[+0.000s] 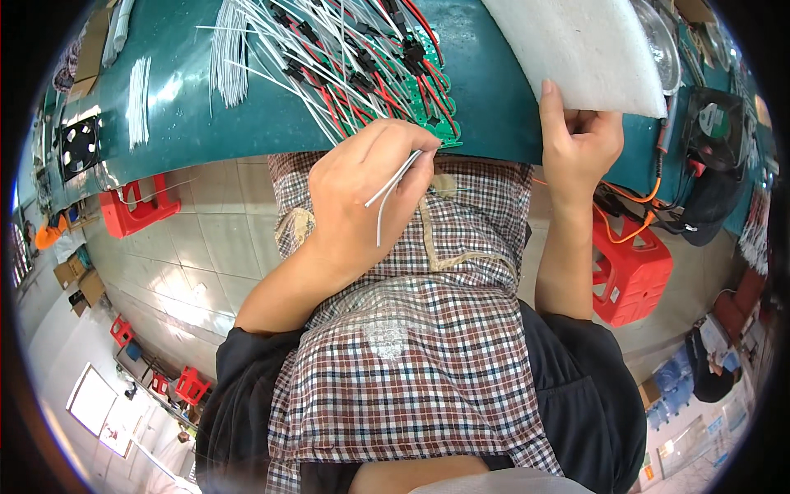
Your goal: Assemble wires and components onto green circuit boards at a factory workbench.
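My left hand (pixel 374 185) is closed in a pinch at the table's near edge, beside a row of green circuit boards (pixel 449 132). Thin white wires (pixel 385 191) are gripped in it, their loose ends hanging below the palm. Red, black and white leads with black plug connectors (pixel 413 54) lie in a heap over the boards, just beyond this hand. Farther right, my right hand (pixel 581 144) is closed on the near edge of a white foam-like sheet (pixel 588 58), thumb stretched up along its left side. The curled fingers are partly hidden by the sheet.
Bundles of white wire (pixel 230 62) lie on the green tabletop (pixel 181 123) at the left, near a small black fan (pixel 81 146). Another fan (pixel 714 128) stands at the right, beside an orange cable (pixel 657 185). Red stools (pixel 634 276) stand below the table on both sides.
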The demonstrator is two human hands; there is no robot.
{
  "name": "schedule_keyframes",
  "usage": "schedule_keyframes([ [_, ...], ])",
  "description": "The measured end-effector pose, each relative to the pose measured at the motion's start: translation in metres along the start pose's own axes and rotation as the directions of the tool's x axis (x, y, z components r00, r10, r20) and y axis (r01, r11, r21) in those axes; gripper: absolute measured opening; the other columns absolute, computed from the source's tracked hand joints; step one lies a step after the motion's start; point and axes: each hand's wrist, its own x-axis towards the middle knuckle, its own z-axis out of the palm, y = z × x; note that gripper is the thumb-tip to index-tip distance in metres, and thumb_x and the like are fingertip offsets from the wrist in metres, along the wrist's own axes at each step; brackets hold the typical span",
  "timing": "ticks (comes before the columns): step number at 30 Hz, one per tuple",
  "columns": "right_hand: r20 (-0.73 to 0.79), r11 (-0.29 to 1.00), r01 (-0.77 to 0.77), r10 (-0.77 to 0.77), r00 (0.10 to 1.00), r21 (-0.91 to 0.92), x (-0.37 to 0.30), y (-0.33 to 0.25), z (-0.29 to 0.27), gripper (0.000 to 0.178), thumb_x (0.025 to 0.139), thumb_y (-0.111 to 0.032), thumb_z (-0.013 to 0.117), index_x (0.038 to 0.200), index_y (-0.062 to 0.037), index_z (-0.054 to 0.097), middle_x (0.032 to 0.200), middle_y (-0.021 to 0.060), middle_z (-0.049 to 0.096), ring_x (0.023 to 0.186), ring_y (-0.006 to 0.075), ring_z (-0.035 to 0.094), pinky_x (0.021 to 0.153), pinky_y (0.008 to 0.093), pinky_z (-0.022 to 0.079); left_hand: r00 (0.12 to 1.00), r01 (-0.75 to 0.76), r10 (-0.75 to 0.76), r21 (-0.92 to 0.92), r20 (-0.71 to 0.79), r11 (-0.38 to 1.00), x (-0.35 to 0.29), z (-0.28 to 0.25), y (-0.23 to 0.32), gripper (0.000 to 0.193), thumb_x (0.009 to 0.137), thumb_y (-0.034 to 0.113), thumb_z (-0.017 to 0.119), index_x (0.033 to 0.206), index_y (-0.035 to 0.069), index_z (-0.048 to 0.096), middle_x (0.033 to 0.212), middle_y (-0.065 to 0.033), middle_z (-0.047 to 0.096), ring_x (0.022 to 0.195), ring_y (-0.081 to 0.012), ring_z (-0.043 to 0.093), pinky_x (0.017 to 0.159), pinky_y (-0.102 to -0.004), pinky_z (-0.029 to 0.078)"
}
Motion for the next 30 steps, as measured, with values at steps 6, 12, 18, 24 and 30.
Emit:
schedule_keyframes([
  [6, -0.003, 1.000, -0.007, 0.007, 1.000, 0.009, 0.000, 0.003, -0.002, 0.024, 0.079, -0.008, 0.080, 0.090, -0.0009, 0.060, 0.060, -0.0013, 0.057, 0.048, 0.0044, 0.044, 0.046, 0.0210, 0.034, 1.000, 0.002, -0.003, -0.034, -0.010, 0.999, -0.001, 0.004, -0.001, 0.018, 0.074, -0.002, 0.075, 0.088, 0.007, 0.066, 0.082, -0.0064, 0.068, 0.067, -0.0232, 0.066, 0.058, -0.0314, 0.051],
  [12, -0.005, 1.000, 0.017, -0.017, 1.000, 0.005, 0.002, 0.006, -0.004, 0.025, 0.079, -0.009, 0.080, 0.090, -0.0009, 0.060, 0.060, -0.0011, 0.057, 0.048, 0.0046, 0.045, 0.046, 0.0211, 0.035, 1.000, 0.005, -0.006, -0.035, -0.011, 0.999, -0.002, 0.007, 0.000, 0.018, 0.074, -0.002, 0.075, 0.087, 0.007, 0.066, 0.082, -0.0067, 0.068, 0.067, -0.0234, 0.066, 0.058, -0.0315, 0.051],
  [18, 0.000, 1.000, 0.010, -0.010, 1.000, -0.002, 0.002, 0.005, -0.006, 0.025, 0.079, -0.009, 0.081, 0.089, -0.0009, 0.059, 0.060, -0.0008, 0.057, 0.048, 0.0046, 0.045, 0.046, 0.0210, 0.035, 0.998, 0.062, -0.064, 0.062, 0.028, 0.996, 0.002, 0.006, 0.012, 0.012, 0.078, 0.005, 0.076, 0.086, 0.007, 0.067, 0.078, -0.0054, 0.067, 0.063, -0.0237, 0.065, 0.055, -0.0325, 0.050],
  [24, -0.007, 1.000, 0.002, -0.002, 1.000, 0.004, 0.002, 0.005, -0.005, 0.025, 0.080, -0.008, 0.080, 0.091, 0.0000, 0.059, 0.064, 0.0000, 0.060, 0.049, 0.0042, 0.046, 0.045, 0.0204, 0.035, 0.990, 0.065, -0.077, 0.101, 0.122, 0.993, 0.012, 0.002, 0.016, 0.013, 0.085, 0.015, 0.077, 0.083, 0.003, 0.072, 0.073, -0.0072, 0.070, 0.054, -0.0140, 0.065, 0.051, -0.0256, 0.048],
  [30, -0.017, 0.999, -0.033, 0.033, 0.999, 0.030, -0.001, 0.000, 0.000, 0.026, 0.082, -0.006, 0.080, 0.095, 0.0021, 0.059, 0.067, 0.0006, 0.062, 0.052, 0.0038, 0.049, 0.047, 0.0191, 0.036, 0.991, 0.086, -0.102, 0.166, 0.089, 0.982, 0.015, -0.001, 0.012, 0.019, 0.082, 0.018, 0.076, 0.075, 0.007, 0.063, 0.066, -0.0080, 0.065, 0.057, -0.0247, 0.065, 0.050, -0.0357, 0.050],
])
